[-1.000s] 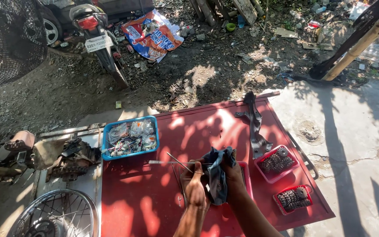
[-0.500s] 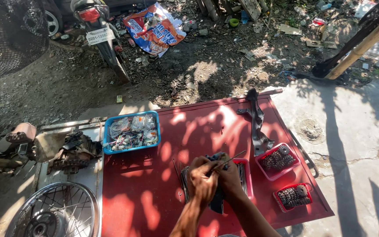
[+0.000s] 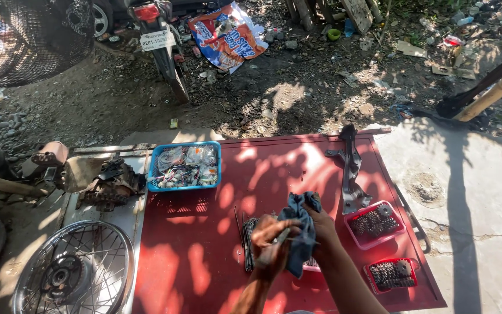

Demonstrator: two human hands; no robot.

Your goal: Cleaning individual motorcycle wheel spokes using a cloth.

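My right hand (image 3: 321, 224) grips a dark blue rag (image 3: 300, 229) over a red metal table (image 3: 204, 273). My left hand (image 3: 271, 241) is closed on a thin metal spoke (image 3: 280, 238) and presses it into the rag. A bundle of dark spokes (image 3: 247, 241) lies on the table just left of my hands. A red tray lies partly hidden under my hands.
A blue basket (image 3: 157, 174) of small parts sits at the table's far left. Two red trays (image 3: 373, 224) (image 3: 391, 274) with gears stand at right, a grey metal bracket (image 3: 351, 168) behind them. A spoked wheel (image 3: 74, 270) and engine parts (image 3: 108, 183) lie left; a motorcycle (image 3: 158, 35) is parked beyond.
The rag, held up in my right hand a second ago, is now wrapped against a spoke held by my left hand. My hands shifted slightly right; the view tilted down.
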